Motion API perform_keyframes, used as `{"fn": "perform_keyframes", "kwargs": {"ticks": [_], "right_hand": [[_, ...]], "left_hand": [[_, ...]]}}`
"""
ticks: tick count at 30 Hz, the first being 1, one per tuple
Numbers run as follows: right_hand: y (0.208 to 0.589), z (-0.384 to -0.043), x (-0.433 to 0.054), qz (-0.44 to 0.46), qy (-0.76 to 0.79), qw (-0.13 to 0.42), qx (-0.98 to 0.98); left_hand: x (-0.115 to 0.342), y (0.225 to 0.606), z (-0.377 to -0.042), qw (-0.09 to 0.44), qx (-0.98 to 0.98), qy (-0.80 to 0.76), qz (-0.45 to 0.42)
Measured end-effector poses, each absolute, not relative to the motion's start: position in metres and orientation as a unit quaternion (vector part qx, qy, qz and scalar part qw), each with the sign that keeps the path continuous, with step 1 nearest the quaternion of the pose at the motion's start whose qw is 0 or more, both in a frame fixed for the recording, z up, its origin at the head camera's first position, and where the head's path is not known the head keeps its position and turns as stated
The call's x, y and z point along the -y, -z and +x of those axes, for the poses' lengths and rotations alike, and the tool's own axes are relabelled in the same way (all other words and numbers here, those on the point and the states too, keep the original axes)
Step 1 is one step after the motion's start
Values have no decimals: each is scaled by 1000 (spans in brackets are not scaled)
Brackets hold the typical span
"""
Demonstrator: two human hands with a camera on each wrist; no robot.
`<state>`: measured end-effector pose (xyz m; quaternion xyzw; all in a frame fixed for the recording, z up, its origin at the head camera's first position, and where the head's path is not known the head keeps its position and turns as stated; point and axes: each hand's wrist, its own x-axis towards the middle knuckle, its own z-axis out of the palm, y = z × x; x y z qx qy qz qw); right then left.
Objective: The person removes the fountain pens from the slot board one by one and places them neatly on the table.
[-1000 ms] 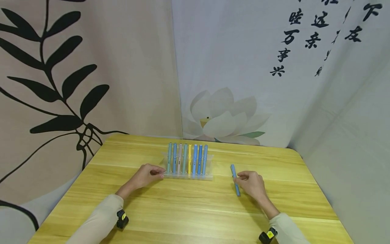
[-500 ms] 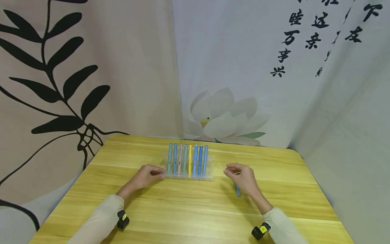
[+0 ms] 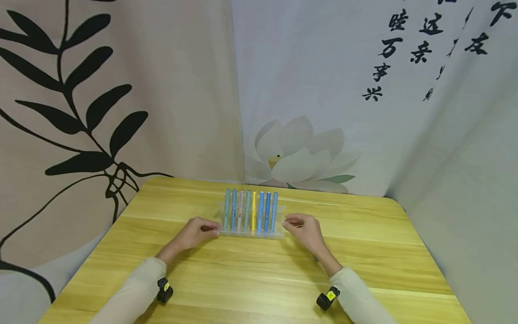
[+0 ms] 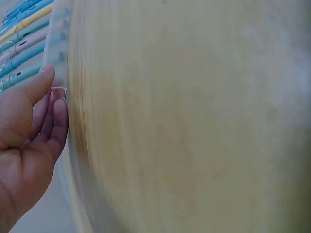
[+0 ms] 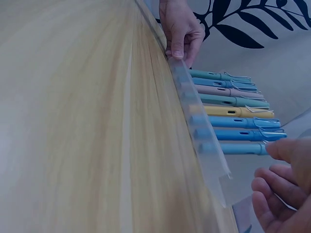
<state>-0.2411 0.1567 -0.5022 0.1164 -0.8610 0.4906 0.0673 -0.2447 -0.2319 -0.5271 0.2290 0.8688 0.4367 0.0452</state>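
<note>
A clear plastic pen rack (image 3: 251, 234) stands on the table with several capped fountain pens upright in a row: green, blue, pinkish-grey, and one yellow pen (image 3: 253, 211). My left hand (image 3: 199, 234) pinches the rack's left end; in the left wrist view its thumb (image 4: 41, 80) lies on the front lip. Close by the rack's right end is my right hand (image 3: 305, 231), its fingers loosely bent around nothing. The right wrist view puts its thumb near the cap of the rightmost blue pen (image 5: 238, 148). Another blue pen (image 3: 317, 258) lies on the table, mostly hidden under my right wrist.
The wooden table (image 3: 243, 279) extends in front of the rack and to both sides. Behind it hangs a curtain (image 3: 194, 112) printed with leaves, a lotus and characters. Both wrists carry small black cameras.
My right hand has let go of the blue pen lying on the table and moved left to the rack's right end. The left hand has stayed on the rack.
</note>
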Motion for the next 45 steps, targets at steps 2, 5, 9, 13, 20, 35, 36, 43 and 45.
{"fn": "perform_keyframes", "kwargs": {"ticks": [2, 5, 9, 13, 20, 35, 36, 43, 45], "right_hand": [[503, -244, -151, 110, -496, 62, 859], [505, -247, -144, 100, -496, 58, 860], [507, -249, -139, 99, -499, 56, 859], [510, -252, -135, 102, -508, 52, 854], [513, -253, -130, 102, -510, 47, 853], [520, -257, -123, 94, -500, 54, 859], [520, -257, -122, 93, -500, 53, 860], [520, -257, -122, 92, -498, 57, 860], [519, -258, -122, 95, -501, 59, 858]], "left_hand": [[232, 527, -245, 48, -867, -440, 228], [232, 526, -244, 51, -867, -441, 226], [231, 525, -244, 52, -867, -440, 227], [231, 525, -244, 52, -866, -441, 231], [231, 525, -244, 51, -864, -444, 232], [232, 524, -244, 53, -870, -437, 224], [232, 524, -244, 53, -870, -437, 224], [232, 524, -244, 53, -868, -437, 230], [232, 523, -245, 54, -867, -438, 231]]}}
